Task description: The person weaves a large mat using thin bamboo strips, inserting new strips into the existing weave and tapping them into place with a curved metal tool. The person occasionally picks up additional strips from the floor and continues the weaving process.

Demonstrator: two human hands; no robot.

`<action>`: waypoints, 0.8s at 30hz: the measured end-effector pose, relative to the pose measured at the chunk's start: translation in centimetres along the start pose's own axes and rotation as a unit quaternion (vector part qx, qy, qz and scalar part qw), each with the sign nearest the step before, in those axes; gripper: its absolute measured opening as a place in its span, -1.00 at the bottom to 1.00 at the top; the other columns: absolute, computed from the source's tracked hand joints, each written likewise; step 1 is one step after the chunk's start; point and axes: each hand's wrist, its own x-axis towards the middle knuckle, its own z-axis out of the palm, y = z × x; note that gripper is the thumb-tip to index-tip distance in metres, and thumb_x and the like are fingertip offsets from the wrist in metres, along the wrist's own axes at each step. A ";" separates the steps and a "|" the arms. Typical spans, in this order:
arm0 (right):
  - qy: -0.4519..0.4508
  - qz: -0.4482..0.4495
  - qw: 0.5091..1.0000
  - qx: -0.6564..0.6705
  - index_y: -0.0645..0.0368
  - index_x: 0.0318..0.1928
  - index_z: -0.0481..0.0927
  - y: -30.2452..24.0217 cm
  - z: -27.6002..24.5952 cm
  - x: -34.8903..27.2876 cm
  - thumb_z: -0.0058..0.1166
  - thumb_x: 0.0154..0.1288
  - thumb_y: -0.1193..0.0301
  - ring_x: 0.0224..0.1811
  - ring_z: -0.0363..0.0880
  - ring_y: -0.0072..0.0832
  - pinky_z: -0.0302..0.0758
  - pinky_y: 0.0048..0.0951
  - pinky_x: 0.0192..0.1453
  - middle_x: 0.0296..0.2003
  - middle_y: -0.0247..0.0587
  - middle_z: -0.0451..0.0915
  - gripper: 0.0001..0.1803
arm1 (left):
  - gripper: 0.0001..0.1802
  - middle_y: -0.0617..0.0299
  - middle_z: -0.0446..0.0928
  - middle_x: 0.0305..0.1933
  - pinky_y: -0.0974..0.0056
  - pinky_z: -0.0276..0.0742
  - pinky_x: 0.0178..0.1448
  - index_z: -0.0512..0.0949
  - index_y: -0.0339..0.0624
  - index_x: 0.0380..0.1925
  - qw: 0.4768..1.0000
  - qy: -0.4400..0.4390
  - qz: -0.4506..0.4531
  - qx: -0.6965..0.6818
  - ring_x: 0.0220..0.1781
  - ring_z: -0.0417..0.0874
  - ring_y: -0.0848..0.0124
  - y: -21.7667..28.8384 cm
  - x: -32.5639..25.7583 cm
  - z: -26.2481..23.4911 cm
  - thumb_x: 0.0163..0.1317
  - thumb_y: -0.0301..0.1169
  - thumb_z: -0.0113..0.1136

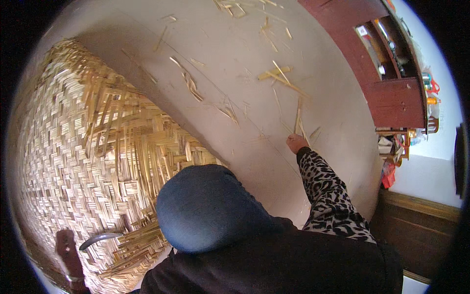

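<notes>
My right hand (296, 142) reaches out over the floor on the right, its arm in a leopard-print sleeve. The fingers are closed on a thin dry reed strip (298, 115) that sticks out beyond them. More loose strips lie right beside it, and a few flat yellowish strips (279, 73) rest crossed on the floor farther out. To my left spreads a large woven mat (58, 142) of pale split reeds, with unwoven ends (142, 132) along its edge. My left hand does not show. My bent knee (210, 208) in blue hides part of the mat's edge.
A curved metal blade (100, 238) and a dark wooden piece (70, 252) lie on the mat at lower left. Reed scraps (188, 83) litter the grey floor (235, 54). A dark red cabinet (399, 100) with open shelves stands at the right, near a red bag (388, 175).
</notes>
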 end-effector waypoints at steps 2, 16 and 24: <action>0.016 0.102 0.995 0.006 0.13 0.02 0.60 1.2 1.2 -1.5 0.03 0.35 -0.01 0.06 0.62 -0.03 0.54 -0.10 0.14 -0.05 0.07 0.66 -0.51 | -0.90 0.22 0.53 -0.31 0.32 0.45 -0.21 0.54 -0.29 -0.25 0.997 -0.041 0.040 0.059 -0.30 0.50 0.47 4.0 1.1 3.0 0.37 -0.46 0.15; 0.192 0.271 0.930 0.159 0.12 0.18 0.53 7.3 4.2 -6.2 0.20 0.26 0.11 0.07 0.61 0.05 0.52 -0.10 0.19 0.16 0.14 0.49 -0.45 | -0.85 0.04 0.58 -0.33 0.15 0.56 -0.20 0.54 -0.26 -0.25 0.939 -0.235 0.136 0.211 -0.32 0.65 0.18 13.4 7.8 10.3 0.32 -0.39 0.17; 0.082 0.217 0.967 0.109 -0.06 0.24 0.38 1.1 1.5 -2.4 0.02 0.37 0.26 -0.03 0.64 0.02 0.59 -0.07 0.03 0.19 -0.03 0.43 -0.55 | -0.86 0.05 0.57 -0.31 0.14 0.55 -0.15 0.54 -0.24 -0.23 0.912 -0.247 0.202 0.259 -0.28 0.65 0.15 15.8 11.4 11.2 0.31 -0.41 0.21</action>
